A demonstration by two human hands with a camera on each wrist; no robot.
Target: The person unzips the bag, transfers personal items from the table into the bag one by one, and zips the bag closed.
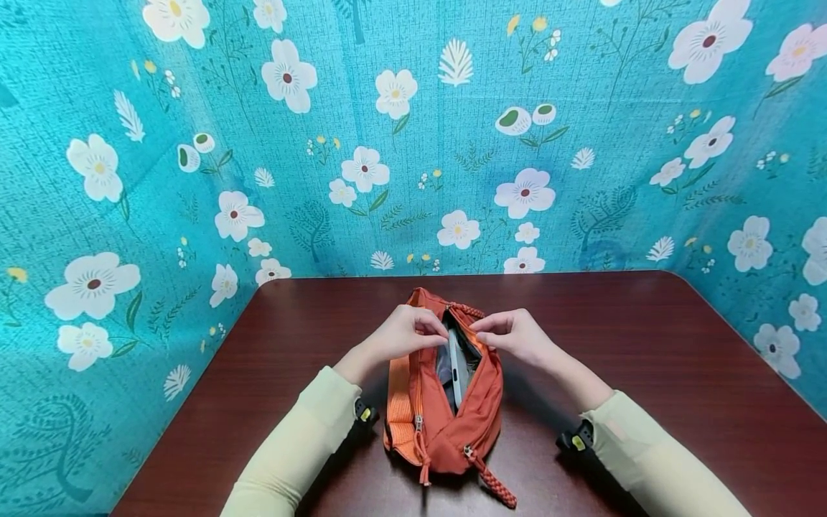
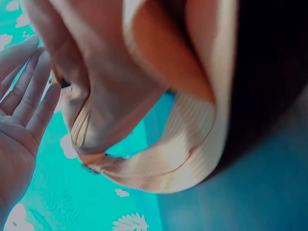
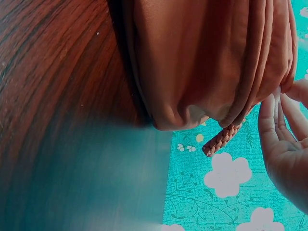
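A red-orange waist bag (image 1: 446, 445) stands on the table with its main zip undone and its mouth spread wide. Inside it, a slim pale-grey flat object (image 1: 457, 370) stands on edge, a dark slot-like mark on its side; its kind is unclear. My left hand (image 1: 413, 332) pinches the left rim of the mouth between thumb and forefinger, close to the grey object's far end; its other fingers look loosely stretched in the left wrist view. Opposite, my right hand (image 1: 517, 336) pinches the right rim, as the right wrist view also shows.
The dark wooden table (image 1: 291, 345) carries the bag. An orange webbing strap (image 1: 400, 409) loops along the bag's left side. A braided zip pull (image 1: 497, 488) hangs at the near end. Behind the table hangs a turquoise flowered cloth (image 1: 413, 143).
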